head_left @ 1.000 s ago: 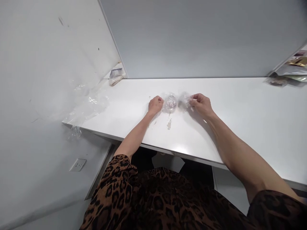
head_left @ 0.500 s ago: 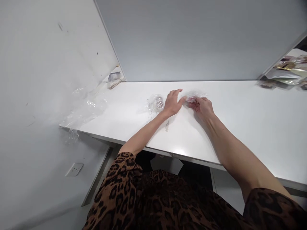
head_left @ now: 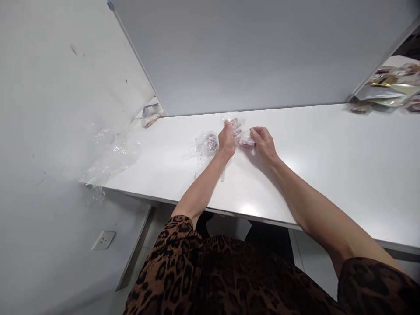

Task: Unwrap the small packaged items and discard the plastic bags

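Note:
My left hand (head_left: 227,138) is closed on the crumpled end of a clear plastic bag (head_left: 229,117), and the film shows around its fingers. At the bag's other end my right hand (head_left: 265,143) pinches the plastic beside a small reddish item (head_left: 246,142) wrapped in it. What that item is, I cannot make out. Just left of my left hand, a second clear plastic packet (head_left: 211,142) with a dark reddish piece inside lies on the white table (head_left: 315,162).
Loose clear plastic sheets (head_left: 114,153) spread over the table's left end and hang past its edge. A small packet (head_left: 151,116) sits in the back left corner. Beyond the grey partition (head_left: 246,57), several plastic packages (head_left: 390,87) lie at right. A wall socket (head_left: 104,240) is at lower left.
My left hand has gone from spread fingers to gripping the bag's film. My right hand has shifted slightly left, and the wrapped item now sits between both hands.

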The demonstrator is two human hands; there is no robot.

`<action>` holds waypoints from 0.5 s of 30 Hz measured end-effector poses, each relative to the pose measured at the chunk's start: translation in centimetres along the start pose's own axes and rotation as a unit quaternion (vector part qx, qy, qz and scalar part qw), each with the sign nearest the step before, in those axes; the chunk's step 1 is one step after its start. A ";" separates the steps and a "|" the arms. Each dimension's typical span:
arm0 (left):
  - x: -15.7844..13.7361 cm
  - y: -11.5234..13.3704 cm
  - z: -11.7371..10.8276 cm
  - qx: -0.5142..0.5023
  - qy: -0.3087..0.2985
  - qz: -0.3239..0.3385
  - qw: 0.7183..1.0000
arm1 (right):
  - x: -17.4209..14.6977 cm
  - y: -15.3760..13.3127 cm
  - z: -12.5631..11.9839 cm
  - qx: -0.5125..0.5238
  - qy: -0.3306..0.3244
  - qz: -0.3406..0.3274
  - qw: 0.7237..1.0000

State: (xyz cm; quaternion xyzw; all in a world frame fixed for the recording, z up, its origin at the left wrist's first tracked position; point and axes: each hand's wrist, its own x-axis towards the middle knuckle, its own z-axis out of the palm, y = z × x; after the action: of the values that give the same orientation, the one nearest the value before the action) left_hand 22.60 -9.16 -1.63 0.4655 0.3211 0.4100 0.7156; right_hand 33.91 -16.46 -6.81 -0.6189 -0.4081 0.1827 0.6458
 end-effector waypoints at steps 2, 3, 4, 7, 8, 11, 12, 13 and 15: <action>-0.4 1.2 -0.2 -0.068 -0.014 -0.027 0.997 | 0.2 0.1 -0.1 0.027 0.009 0.046 0.999; -0.5 1.7 -0.3 -0.094 -0.017 -0.030 0.995 | 0.3 0.1 -0.1 0.040 0.012 0.062 0.997; -0.6 2.2 -0.3 -0.117 -0.018 -0.029 0.993 | 0.3 0.0 -0.2 0.054 0.016 0.074 0.996; -1.1 3.3 -0.2 -0.182 -0.030 -0.028 0.982 | 0.5 -0.1 -0.3 0.093 0.031 0.093 0.991; -1.3 3.5 -0.2 -0.198 -0.039 -0.028 0.979 | 0.5 -0.1 -0.4 0.102 0.031 0.098 0.989; -2.0 4.3 -0.2 -0.214 -0.063 -0.018 0.975 | 0.4 -0.2 -0.9 0.099 0.007 0.112 0.989; -2.2 4.6 -0.2 -0.213 -0.068 -0.011 0.975 | 0.4 -0.2 -1.1 0.088 -0.009 0.111 0.990; -2.4 4.9 -0.3 -0.211 -0.071 -0.004 0.975 | 0.3 -0.2 -1.2 0.072 -0.029 0.107 0.991; -2.6 5.6 -0.6 -0.209 -0.074 0.012 0.975 | 0.0 -0.2 -1.5 0.028 -0.070 0.087 0.993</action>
State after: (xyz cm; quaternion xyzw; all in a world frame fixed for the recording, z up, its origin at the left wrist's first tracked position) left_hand 19.34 -9.95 3.54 0.3387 0.1695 0.4408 0.8138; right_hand 34.94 -17.48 -6.44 -0.6196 -0.3916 0.2926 0.6140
